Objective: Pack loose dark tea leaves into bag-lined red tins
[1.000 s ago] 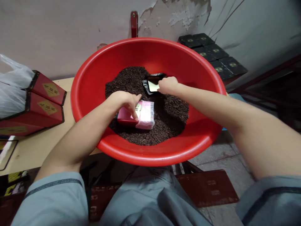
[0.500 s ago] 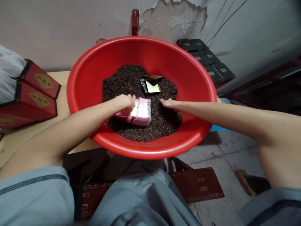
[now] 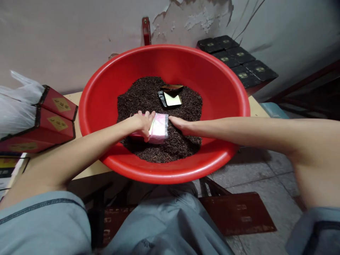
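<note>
A pink and red tea box (image 3: 158, 130) with a clear plastic liner showing at its right end lies on its side on dark loose tea leaves (image 3: 146, 88). My left hand (image 3: 145, 124) grips it from above, fingers over its top and near side. Beside the liner end, my right hand (image 3: 183, 125) reaches into the leaves, thumb stretched toward the box. Its lower fingers are hidden by the hand and leaves. Behind the box, a small dark container with a pale yellow inner face (image 3: 172, 100) rests on the leaves. All this sits inside a big red basin (image 3: 164, 173).
Red tea boxes (image 3: 57, 124) with plastic bags sticking out stand at left on the wooden table (image 3: 90, 170). Several black-topped boxes (image 3: 239, 56) are grouped behind right, near the peeling wall. A dark red wooden bench (image 3: 239, 212) is below.
My right hand has moved left through the leaves, up to the liner end of the box. My left hand has spread its fingers further over the box. The view has shifted slightly.
</note>
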The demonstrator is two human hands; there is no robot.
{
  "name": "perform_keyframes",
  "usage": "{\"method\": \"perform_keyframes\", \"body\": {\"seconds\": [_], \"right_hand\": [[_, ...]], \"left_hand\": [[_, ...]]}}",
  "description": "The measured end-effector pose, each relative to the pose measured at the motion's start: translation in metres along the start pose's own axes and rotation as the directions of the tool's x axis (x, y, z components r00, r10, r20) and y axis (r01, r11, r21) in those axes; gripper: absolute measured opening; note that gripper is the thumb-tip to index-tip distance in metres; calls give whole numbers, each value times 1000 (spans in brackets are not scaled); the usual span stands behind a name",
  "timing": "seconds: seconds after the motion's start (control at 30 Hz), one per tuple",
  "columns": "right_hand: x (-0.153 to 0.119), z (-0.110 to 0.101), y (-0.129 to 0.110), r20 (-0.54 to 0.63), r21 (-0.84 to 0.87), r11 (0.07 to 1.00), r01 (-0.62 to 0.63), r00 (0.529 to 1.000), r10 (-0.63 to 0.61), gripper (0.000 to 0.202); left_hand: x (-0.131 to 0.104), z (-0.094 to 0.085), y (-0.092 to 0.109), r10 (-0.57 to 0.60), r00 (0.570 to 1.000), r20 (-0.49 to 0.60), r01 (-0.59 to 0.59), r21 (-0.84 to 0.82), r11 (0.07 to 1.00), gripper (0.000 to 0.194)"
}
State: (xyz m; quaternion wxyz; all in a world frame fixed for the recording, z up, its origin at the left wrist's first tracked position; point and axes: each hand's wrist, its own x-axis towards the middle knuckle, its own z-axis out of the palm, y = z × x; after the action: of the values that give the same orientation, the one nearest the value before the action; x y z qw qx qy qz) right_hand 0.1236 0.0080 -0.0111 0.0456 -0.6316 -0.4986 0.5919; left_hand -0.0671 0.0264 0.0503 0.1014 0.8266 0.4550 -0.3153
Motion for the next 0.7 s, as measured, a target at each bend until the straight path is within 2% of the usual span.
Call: {"method": "perform_keyframes", "body": {"seconds": [0.1,0.17,0.23,0.3,0.37,0.47,0.53,0.57,0.7], "right_hand": [[0,14,-11,57,105,993,57,996,-64,65],[2,15,-21,66,255,964,79,993,-99,61],[1,10,-35,47,453,886,101,989,-137,57],[-4,-2,-50,46,573,813,99,987,-153,54],[-12,-17,-63,98,575,815,71,983,-155,51],[-26,-42,-74,154,452,890,66,977,-150,46],[-35,-55,-77,139,372,922,112,975,-175,47],[-39,-60,-79,125,339,929,148,972,-201,48],[-58,-76,-87,64,279,900,336,928,-367,53]], "left_hand": [[-8,7,-2,11,997,-81,-10,13,1000,152],[-9,12,-7,7,991,-135,-9,-14,1000,152],[-8,14,-14,-34,986,-165,22,-76,997,154],[-6,15,-21,-59,979,-196,28,-160,987,156],[-2,16,-27,-27,967,-255,-38,-247,968,157],[6,20,-34,49,924,-378,-196,-361,912,155],[13,25,-38,87,871,-484,-315,-412,855,155],[16,27,-39,105,828,-551,-386,-423,820,155],[30,30,-39,115,587,-802,-654,-385,650,144]]}}
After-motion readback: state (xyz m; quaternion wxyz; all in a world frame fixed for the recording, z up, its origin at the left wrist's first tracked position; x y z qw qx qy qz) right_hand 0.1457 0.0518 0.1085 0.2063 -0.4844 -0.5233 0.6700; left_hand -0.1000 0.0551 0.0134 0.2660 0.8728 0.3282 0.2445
